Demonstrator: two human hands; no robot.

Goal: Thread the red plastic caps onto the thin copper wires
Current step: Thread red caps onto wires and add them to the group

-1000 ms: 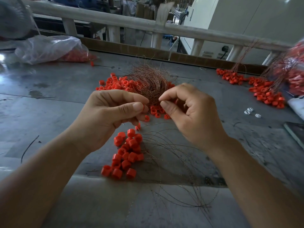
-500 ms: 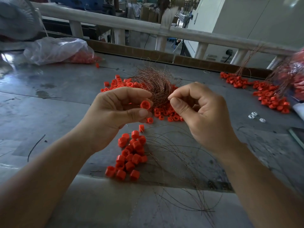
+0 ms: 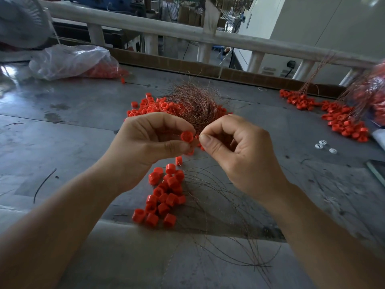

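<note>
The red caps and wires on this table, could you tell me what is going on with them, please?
A person is threading caps onto wire at a grey worktable. The left hand pinches one red cap in its fingers, and the right hand pinches what looks like a thin copper wire right beside it. A cluster of caps with trailing wires lies below the hands, and a wire tangle sits behind.

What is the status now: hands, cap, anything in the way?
Left hand pinches one red cap. Right hand pinches, apparently a copper wire, at cap's opening. Wire tangle behind; nothing blocking.
</note>
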